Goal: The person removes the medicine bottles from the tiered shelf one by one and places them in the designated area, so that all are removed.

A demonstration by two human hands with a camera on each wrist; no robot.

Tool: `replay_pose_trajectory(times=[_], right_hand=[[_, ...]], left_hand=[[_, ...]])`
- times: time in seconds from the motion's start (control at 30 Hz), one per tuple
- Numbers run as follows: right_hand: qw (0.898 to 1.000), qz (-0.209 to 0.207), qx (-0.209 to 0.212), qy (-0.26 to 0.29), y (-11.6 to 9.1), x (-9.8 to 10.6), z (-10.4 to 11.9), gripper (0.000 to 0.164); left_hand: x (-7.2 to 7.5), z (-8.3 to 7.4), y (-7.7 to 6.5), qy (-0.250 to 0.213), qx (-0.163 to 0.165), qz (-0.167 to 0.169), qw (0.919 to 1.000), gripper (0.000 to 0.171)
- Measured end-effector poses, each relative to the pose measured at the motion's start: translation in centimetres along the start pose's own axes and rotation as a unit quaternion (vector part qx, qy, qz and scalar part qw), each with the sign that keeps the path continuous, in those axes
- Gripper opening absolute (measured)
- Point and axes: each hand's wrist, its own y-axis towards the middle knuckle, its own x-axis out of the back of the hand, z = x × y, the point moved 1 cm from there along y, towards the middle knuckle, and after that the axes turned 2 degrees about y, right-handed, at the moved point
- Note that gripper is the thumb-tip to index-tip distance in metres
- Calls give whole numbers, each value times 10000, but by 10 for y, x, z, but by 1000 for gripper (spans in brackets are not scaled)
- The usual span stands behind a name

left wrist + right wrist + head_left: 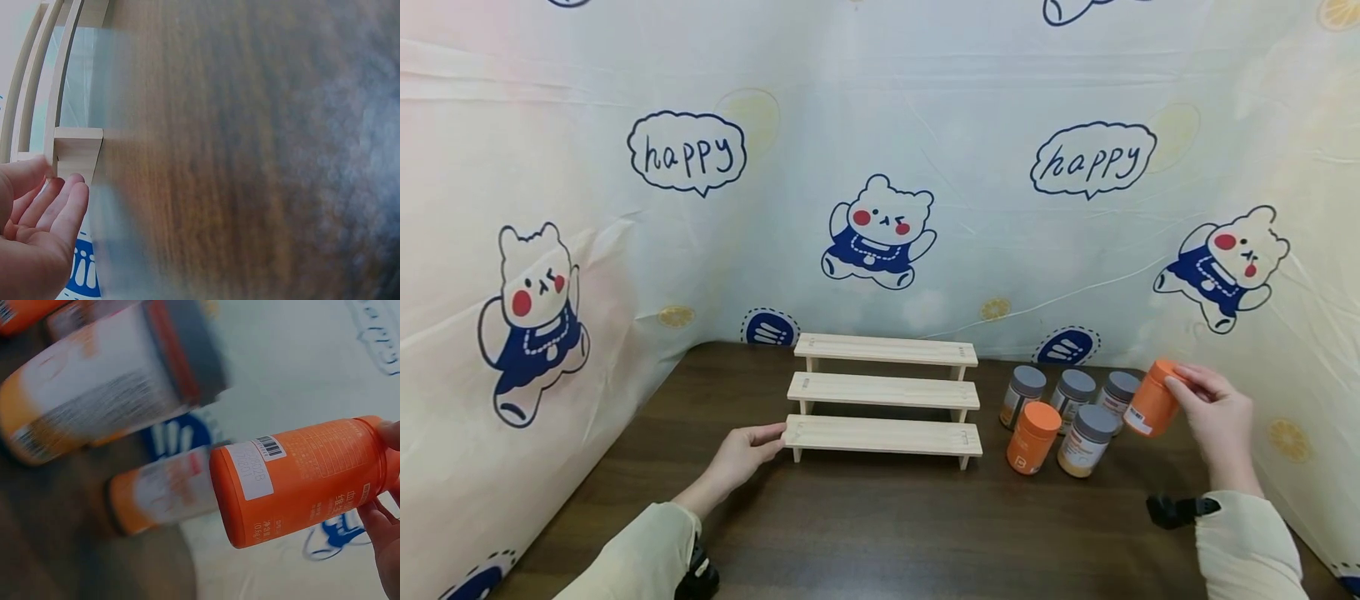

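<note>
My right hand (1219,421) holds an orange bottle (1152,402) by its lid end, tilted and lifted above the table. In the right wrist view that bottle (300,478) shows a white label with a barcode near its base. At the other side, my left hand (737,462) pinches the left end of the lowest board of a three-tier wooden display stand (883,437). The left wrist view shows the thumb and fingers around that board end (52,150). Another orange bottle (1034,435) stands to the right of the stand.
Several grey-lidded bottles (1084,442) stand grouped between the stand and my right hand. All rest on a dark brown wooden table (880,533). A patterned cloth (970,167) with cartoon bears hangs behind and along both sides.
</note>
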Motion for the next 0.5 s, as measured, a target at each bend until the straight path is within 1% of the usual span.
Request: replay_pose_trajectory(times=[0.1,0.2,0.33,0.5], right_hand=[[9990,24,-19,-454,-5,-3,-17,43],[9974,42,4,-723,-10,-5,-31,45],[9967,110,110,-794,-16,-8,-45,43],[9953,339,198,-888,-20,-11,-55,43]], left_hand=[[0,0,0,38,4,6,10000,34],[0,-1,-1,66,-9,20,10000,34],[0,-2,-2,42,-9,6,10000,33],[1,-2,-2,1,2,8,10000,34]])
